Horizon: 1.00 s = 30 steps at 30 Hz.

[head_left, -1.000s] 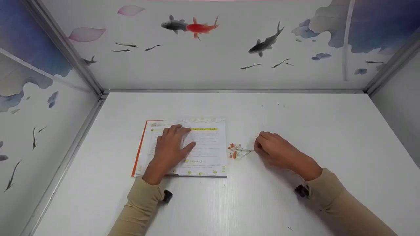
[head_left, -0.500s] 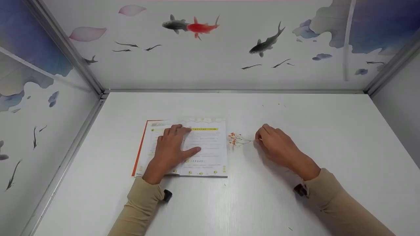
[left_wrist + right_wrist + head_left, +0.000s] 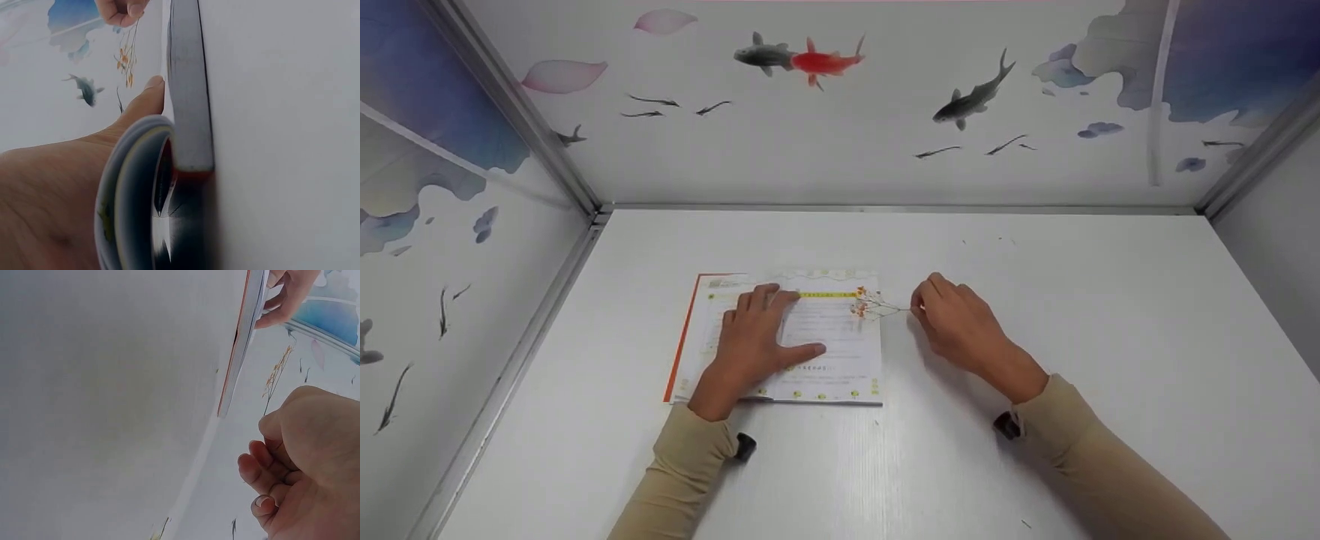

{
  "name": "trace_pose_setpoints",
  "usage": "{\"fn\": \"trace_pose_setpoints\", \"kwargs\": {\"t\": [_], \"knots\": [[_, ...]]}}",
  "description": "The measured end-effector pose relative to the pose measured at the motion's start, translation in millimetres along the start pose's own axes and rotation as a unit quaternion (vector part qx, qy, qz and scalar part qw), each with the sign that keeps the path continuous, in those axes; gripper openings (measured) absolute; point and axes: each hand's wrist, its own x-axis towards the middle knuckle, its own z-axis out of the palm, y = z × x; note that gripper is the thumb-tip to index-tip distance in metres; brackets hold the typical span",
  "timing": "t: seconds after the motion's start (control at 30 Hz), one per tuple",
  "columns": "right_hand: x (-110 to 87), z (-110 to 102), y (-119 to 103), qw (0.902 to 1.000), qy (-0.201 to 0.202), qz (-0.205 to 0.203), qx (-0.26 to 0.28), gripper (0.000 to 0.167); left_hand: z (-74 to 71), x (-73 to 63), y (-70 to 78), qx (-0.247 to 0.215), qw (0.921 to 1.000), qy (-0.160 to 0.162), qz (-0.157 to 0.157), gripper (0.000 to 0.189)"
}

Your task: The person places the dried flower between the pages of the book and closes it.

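White tabletop [image 3: 1072, 300] backed by fish-painted wall [image 3: 847, 142]. Pinched by stem end between thumb and fingers of right hand [image 3: 960, 322]: sprig of orange flowers [image 3: 871, 306], pointing left above right edge of open book [image 3: 840, 384] (just clear of page). Spread on pages: left hand [image 3: 752, 330], thumb held out, nothing in grasp. Farther left, orange cover edge [image 3: 680, 337]; black devices [image 3: 745, 448] beside both cuffs [image 3: 1057, 412].

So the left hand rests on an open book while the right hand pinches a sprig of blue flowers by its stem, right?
Not quite: the flowers are orange, as the head view shows. The left hand does rest on an open book, and the right hand pinches the stem.
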Motion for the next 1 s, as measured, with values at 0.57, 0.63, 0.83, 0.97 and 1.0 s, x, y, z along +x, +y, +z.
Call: {"fn": "trace_pose_setpoints", "kwargs": {"t": [0.57, 0.63, 0.83, 0.97, 1.0], "knots": [[38.2, 18.3, -41.6, 0.9994, -0.024, -0.025, 0.005, 0.008, 0.6, 0.5, -1.5, 0.007, 0.9999, -0.007, 0.003, 0.101], [40.6, 19.3, -44.3, 0.9987, -0.044, -0.024, 0.001, 0.011, 0.5, 0.6, -0.9, 0.011, 0.9999, -0.008, 0.0, 0.103], [47.5, 21.3, -48.1, 0.9949, -0.099, -0.01, 0.014, 0.014, 1.2, 0.9, 0.1, 0.014, 0.9999, -0.006, -0.006, 0.11], [49.2, 20.4, -47.9, 0.992, -0.114, 0.007, 0.055, 0.01, 1.8, 1.5, -0.3, 0.009, 0.9998, -0.012, -0.016, 0.116], [49.3, 20.1, -47.5, 0.9915, -0.114, 0.009, 0.063, 0.009, 1.8, 1.5, -0.3, 0.009, 0.9997, -0.014, -0.018, 0.117]]}}
